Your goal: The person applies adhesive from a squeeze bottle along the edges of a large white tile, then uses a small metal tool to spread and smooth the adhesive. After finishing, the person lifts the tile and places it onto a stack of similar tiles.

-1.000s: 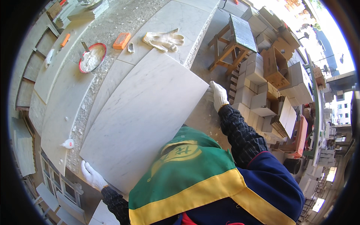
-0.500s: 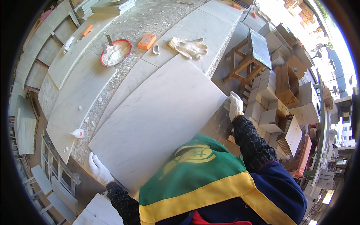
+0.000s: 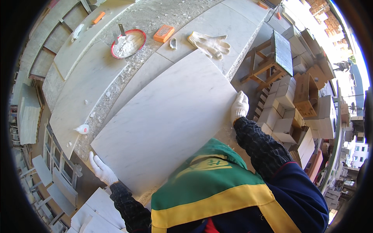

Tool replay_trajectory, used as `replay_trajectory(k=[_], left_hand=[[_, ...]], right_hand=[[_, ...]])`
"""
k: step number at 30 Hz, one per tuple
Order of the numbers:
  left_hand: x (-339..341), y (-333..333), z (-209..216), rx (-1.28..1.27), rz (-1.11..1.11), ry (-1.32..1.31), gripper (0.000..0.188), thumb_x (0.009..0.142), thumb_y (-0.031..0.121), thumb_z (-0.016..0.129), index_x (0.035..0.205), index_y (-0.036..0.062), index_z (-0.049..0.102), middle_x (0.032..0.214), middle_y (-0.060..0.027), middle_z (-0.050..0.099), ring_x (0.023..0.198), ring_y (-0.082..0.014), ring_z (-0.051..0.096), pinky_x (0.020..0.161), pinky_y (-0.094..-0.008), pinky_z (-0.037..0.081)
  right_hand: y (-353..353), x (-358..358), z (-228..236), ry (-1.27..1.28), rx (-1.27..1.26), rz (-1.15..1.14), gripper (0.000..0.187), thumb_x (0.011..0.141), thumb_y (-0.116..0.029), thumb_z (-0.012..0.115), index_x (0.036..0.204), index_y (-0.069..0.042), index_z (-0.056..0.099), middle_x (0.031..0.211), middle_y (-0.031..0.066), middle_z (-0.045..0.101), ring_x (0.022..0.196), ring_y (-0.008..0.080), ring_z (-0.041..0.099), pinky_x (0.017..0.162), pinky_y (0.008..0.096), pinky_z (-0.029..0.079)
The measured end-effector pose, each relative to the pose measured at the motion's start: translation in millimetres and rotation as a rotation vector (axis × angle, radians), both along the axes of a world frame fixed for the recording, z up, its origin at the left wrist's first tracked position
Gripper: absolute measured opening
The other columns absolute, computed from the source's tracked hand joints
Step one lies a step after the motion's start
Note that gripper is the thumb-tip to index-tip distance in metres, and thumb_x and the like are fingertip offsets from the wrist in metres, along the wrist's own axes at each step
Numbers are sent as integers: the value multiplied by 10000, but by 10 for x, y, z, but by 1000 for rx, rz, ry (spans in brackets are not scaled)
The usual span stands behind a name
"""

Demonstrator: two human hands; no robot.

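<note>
A large white marble slab (image 3: 167, 120) with faint grey veins lies across my front, over other slabs on the bench, its near side by my green and yellow apron (image 3: 210, 194). My left hand (image 3: 101, 169), in a white knit glove, holds the slab's left edge with fingers stretched along it; the thumb is hidden. On the opposite edge, just below the right corner, my gloved right hand (image 3: 239, 106) is closed, its fingertips out of sight. A spare pair of work gloves (image 3: 210, 44) rests beyond the slab's far corner.
A red-rimmed bowl (image 3: 144, 38) of white paste with scrapers sits farther back, near an orange block (image 3: 164, 33). At left is a small white bottle (image 3: 82, 129). A wooden stool (image 3: 268, 62) and stacked cartons (image 3: 281, 93) stand right of the bench.
My right hand has slid nearer along the slab's right edge and now sits closer against it. The view has shifted slightly; my left hand stays at the left edge.
</note>
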State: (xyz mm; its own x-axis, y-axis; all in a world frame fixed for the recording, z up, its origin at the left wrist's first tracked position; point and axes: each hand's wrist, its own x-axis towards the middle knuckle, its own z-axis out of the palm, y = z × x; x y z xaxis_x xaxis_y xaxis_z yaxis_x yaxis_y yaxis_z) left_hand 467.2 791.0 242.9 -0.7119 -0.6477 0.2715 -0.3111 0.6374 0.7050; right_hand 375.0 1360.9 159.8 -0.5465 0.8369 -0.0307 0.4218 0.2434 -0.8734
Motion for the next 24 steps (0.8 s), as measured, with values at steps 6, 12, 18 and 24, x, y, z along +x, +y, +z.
replay_trajectory(k=[6,12,18,24], left_hand=[[-14,17,350,526,76,28,628,1110,475,426,1526,8,489,1562,-163,505,1391,-290,509,1170,-390,384],[-83,-381,498,1180,-187,225,816,1092,643,292,1565,-11,416,1577,-141,488,1421,-265,473,1212,-356,321],[-89,-146,420,474,42,86,739,1119,531,370,1540,-74,427,1590,-172,479,1436,-225,463,1212,-322,314],[500,522,731,618,195,141,733,1102,556,417,1474,-66,531,1485,-110,581,1322,-175,544,1140,-290,383]], right_hand=[[-71,-36,-211,19,18,-25,477,1106,-429,486,1199,2,666,1143,182,730,1100,325,673,989,402,499],[-19,-91,-351,52,-168,32,560,1118,-451,452,1291,52,627,1240,149,711,1124,265,649,1023,358,465],[95,-97,-493,127,-277,110,575,1114,-471,447,1337,35,605,1260,124,689,1132,243,624,1036,367,469],[849,-154,-283,21,-1427,400,444,1099,-456,420,1306,-95,576,1332,77,616,1225,284,577,1050,528,468]])
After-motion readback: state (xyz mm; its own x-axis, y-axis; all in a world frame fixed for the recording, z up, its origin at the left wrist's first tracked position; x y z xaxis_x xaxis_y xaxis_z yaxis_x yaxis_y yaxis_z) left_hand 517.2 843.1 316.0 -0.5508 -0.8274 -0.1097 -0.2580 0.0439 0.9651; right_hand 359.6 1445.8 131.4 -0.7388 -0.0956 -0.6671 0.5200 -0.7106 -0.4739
